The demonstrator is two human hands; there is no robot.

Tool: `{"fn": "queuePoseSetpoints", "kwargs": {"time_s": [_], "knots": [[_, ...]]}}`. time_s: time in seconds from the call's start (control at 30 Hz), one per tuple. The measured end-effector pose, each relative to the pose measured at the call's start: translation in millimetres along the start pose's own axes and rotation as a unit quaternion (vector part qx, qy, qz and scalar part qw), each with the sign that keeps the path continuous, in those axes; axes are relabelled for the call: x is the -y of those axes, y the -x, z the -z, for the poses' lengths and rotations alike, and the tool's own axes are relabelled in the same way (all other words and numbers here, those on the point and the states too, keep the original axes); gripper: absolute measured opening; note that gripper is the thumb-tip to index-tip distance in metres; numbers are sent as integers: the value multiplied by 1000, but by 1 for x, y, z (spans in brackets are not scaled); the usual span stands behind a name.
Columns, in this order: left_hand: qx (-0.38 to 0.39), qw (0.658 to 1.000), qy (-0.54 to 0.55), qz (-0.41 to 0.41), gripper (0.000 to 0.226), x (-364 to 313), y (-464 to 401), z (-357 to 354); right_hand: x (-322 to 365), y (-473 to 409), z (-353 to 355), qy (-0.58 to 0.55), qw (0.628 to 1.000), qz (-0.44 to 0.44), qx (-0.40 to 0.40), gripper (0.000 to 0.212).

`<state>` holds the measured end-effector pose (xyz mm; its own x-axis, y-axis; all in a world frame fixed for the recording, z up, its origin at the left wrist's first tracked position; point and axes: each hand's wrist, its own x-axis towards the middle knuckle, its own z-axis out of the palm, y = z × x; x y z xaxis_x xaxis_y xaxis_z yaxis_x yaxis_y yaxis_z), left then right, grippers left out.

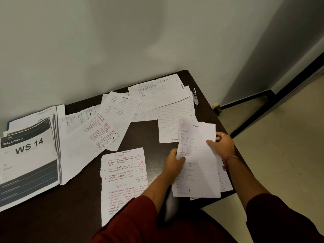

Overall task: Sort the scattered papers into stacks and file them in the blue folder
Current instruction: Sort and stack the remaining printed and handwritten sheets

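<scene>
Papers (198, 165) upright lengthwise, both hands (175, 163) gripping

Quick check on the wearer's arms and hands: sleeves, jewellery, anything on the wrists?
Both arms wear dark red sleeves pushed up to about the elbow, forearms bare. The left hand has a thin ring on one finger. The right hand has a ring too, and a pinkish-red thread band tied round the wrist with a loose end hanging. No watch or gloves are visible.
</scene>
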<state>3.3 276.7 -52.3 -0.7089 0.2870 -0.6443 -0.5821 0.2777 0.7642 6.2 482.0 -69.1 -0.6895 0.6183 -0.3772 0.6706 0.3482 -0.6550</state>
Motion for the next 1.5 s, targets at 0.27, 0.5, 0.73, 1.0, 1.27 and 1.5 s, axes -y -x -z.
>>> {"fn": "queuePoseSetpoints", "kwargs": {"time_s": [0.27,0.5,0.73,1.0,1.27,1.5], "knots": [[7,995,98,-24,31,11,31,45,14,47,-11,-185,980,38,64,42],[-40,997,55,-27,33,23,44,86,42,76,-44,-169,968,56,176,47],[-114,991,47,-42,37,31,59,142,63,104,-77,-235,952,33,191,40],[-284,946,-152,-47,34,73,76,238,63,154,-125,-257,950,-10,180,44],[-251,958,-127,-63,19,65,73,258,76,195,-173,-115,976,66,173,42],[-203,979,-14,-9,49,59,65,259,94,208,-188,27,983,119,135,44]]}}
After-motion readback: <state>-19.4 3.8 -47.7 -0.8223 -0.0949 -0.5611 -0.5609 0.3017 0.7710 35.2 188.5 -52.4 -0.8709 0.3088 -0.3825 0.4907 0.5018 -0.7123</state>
